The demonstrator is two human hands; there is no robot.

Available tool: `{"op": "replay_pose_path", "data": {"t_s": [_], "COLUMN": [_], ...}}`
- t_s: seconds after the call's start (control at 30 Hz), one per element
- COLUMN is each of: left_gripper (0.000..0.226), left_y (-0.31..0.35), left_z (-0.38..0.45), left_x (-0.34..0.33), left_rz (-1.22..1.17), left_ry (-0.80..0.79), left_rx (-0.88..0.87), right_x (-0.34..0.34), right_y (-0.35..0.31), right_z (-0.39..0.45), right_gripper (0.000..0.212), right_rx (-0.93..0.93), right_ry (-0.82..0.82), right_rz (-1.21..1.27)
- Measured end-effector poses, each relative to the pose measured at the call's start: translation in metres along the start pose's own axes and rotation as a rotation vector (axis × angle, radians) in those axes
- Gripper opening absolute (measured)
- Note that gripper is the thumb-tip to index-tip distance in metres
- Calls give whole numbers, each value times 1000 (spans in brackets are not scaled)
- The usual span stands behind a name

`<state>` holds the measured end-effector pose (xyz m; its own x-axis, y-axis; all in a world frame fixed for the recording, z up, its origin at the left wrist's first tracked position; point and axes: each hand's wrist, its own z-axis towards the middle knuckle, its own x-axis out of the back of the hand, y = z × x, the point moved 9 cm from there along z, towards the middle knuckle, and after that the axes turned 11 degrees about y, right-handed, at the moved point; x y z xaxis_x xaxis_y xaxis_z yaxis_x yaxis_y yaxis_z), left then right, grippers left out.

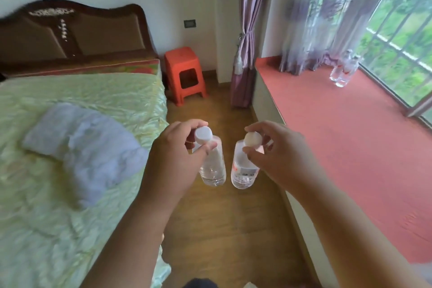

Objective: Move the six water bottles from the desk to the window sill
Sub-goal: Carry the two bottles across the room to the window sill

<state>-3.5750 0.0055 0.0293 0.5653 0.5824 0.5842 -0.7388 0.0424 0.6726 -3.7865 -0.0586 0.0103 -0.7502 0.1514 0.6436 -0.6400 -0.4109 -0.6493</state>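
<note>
Clear plastic, white caps: two water bottles in transit, one per hand, both hanging over wood floor [222, 229] between bed [70, 170] and sill. Left hand [173, 161] pinches cap of left bottle [214, 166] w/ thumb + fingertips; body dangles free, tilted slightly. Right hand [268, 159] does same on cap of right bottle [243, 170], red-marked label partly visible, text too small to read. Bottles close together, not touching as far as can be told. Neither hand wraps a bottle body; grip is cap-only. Further out: red window sill [339, 147] to the right, wide, mostly bare. At its far end, near the sheer curtain [315, 30] and window glass, approx. two bottles on sill [342, 72] stand upright, blurred, count uncertain. Orange stool [184, 72] at far wall; no bench in view. Judgement: roughly mid-task, this pair next to set down. Risks: cap pinch is weak hold, so swing while walking could slip a bottle to floor; a loose cap could unscrew under weight; placing too near the standing pair could knock them over; setting down tilted = tip + roll off sill edge.
</note>
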Motion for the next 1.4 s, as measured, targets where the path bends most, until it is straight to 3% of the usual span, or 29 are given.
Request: {"op": "replay_pose_path", "data": {"t_s": [0.37, 0.9, 1.4], "left_gripper": [36, 38, 37], "left_y": [-38, -104, -188], "left_z": [48, 236, 336], "left_x": [-54, -102, -123], "left_rz": [22, -102, -6], "left_ry": [-42, -76, -46], "left_rx": [59, -72, 56], "right_x": [-39, -132, -235], "right_y": [36, 16, 33], "right_z": [64, 232, 346], "right_gripper": [34, 37, 37], "right_rx": [-28, -7, 33], "right_ry": [-80, -1, -112], "right_rz": [-27, -130, -37]}}
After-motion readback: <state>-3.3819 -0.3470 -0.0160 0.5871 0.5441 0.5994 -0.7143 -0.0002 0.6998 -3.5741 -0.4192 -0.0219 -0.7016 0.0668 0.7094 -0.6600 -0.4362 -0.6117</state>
